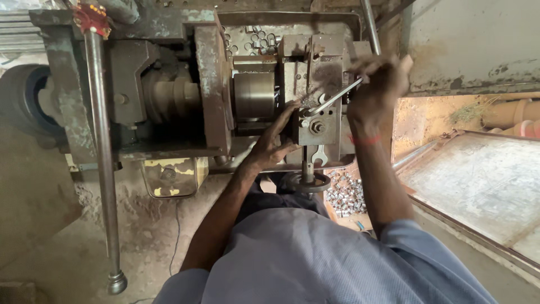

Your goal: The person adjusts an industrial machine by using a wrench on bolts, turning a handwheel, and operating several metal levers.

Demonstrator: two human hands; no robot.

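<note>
Right hand fisted around long steel spanner, shaft slanting down-left to its head beside left hand (fingers half-curled, holding nothing) on worn grey tool block.

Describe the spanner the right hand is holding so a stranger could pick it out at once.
Start at the big rusty machine and find its grey tool block right of the shiny steel cylinder. The spanner slants across that block, its far end in the right hand, its head near the left hand. Unlike the second spanner hanging below, it is long, bright and gripped.
</note>
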